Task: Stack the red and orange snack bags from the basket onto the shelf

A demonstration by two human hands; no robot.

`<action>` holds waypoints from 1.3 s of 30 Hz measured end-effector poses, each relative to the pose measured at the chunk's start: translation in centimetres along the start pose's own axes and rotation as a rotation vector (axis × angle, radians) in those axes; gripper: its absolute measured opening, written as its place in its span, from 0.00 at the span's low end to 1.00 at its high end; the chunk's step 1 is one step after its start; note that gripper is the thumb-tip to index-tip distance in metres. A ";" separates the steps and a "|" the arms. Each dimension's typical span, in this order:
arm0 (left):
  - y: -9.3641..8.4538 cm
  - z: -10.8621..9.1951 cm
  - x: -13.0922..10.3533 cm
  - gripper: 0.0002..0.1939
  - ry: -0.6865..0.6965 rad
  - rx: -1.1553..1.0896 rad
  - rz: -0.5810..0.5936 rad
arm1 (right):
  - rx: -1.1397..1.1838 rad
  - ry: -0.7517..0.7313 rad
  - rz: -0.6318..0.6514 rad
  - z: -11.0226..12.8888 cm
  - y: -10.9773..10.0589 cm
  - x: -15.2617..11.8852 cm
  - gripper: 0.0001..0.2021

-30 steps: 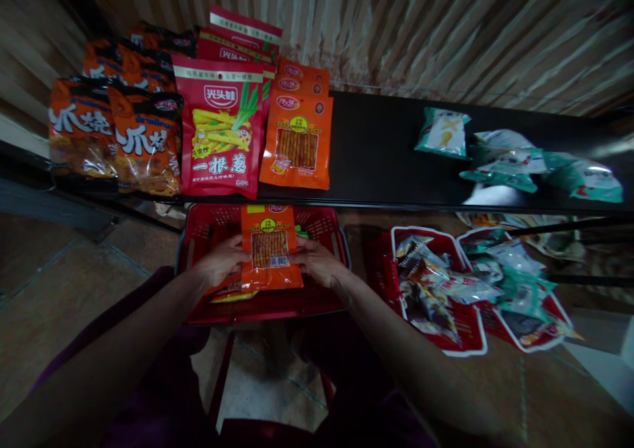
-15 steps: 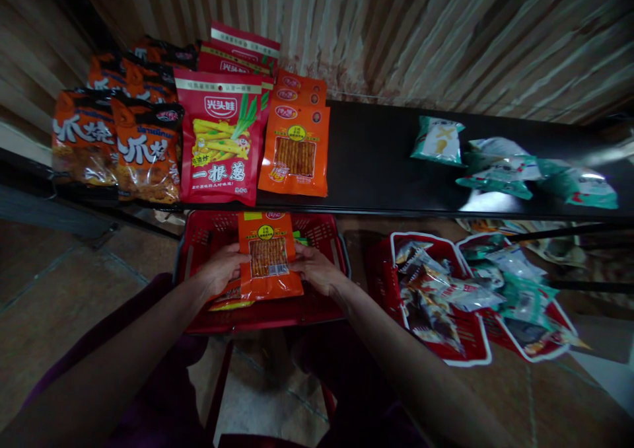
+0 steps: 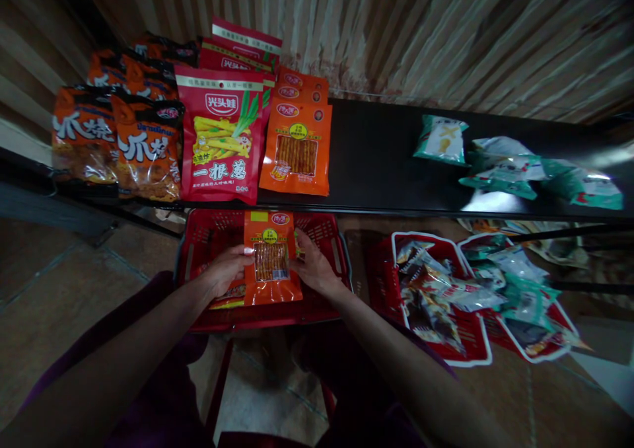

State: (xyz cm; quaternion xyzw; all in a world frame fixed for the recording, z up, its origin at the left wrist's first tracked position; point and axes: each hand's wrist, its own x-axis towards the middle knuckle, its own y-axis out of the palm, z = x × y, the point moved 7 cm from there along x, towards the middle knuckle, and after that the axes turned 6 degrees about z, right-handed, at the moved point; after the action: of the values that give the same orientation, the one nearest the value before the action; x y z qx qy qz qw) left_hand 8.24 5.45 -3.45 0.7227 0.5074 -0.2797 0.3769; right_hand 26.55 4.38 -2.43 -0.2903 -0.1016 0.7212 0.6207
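Both hands hold an orange snack packet (image 3: 270,260) by its sides, above a red plastic basket (image 3: 218,226). My left hand (image 3: 225,271) is closed on the packet's left edge, and my right hand (image 3: 312,263) grips its right edge. The packet's front, with brown sticks behind a clear window, faces me. Beneath it in the basket lie other packets, mostly covered. On the black shelf above stand similar orange packets (image 3: 298,147), beside red snack bags (image 3: 220,137) with a picture of yellow sticks and green onion.
Orange and black snack bags (image 3: 146,147) fill the shelf's left end. Small green and white bags (image 3: 440,139) lie farther right on the black shelf (image 3: 369,150). Two white-rimmed red baskets (image 3: 473,342) with packets stand on the floor at right. A corrugated wall rises behind.
The orange packet in my hands has shifted slightly right and stands a little straighter. My right hand's fingers have moved higher along its edge. The shelf goods stay as they were.
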 end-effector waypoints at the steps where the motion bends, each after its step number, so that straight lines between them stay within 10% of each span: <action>1: 0.0 0.1 0.0 0.11 -0.005 0.006 -0.003 | -0.037 0.003 0.002 -0.1 0.1 0.0 0.30; 11: 2.4 0.2 -0.7 0.16 0.097 0.047 0.109 | 0.272 0.169 0.232 0.3 2.0 -0.9 0.23; 18: 2.2 0.8 -0.5 0.09 0.312 0.555 -0.057 | 0.752 0.361 0.521 1.2 5.4 -2.8 0.34; 26: 4.9 0.2 -2.1 0.05 0.481 0.724 0.047 | 0.901 0.409 0.295 -0.7 5.7 -2.0 0.25; 30: 3.5 -0.7 -1.5 0.05 0.445 0.606 -0.010 | 0.925 0.443 0.205 -1.3 4.9 -1.5 0.21; 35: -1.3 -1.5 -0.7 0.10 0.356 0.330 -0.402 | 0.989 0.475 0.182 -0.9 4.2 -1.5 0.19; 39: -2.3 -0.9 0.1 0.07 0.253 -0.053 -0.313 | 1.024 0.527 0.187 -1.2 4.2 -1.8 0.16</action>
State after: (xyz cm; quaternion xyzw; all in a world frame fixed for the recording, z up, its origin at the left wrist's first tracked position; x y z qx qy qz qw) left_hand 6.15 6.75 -3.63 0.6543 0.6640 -0.2282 0.2810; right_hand 23.79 1.52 -5.04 -0.1308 0.4438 0.6338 0.6199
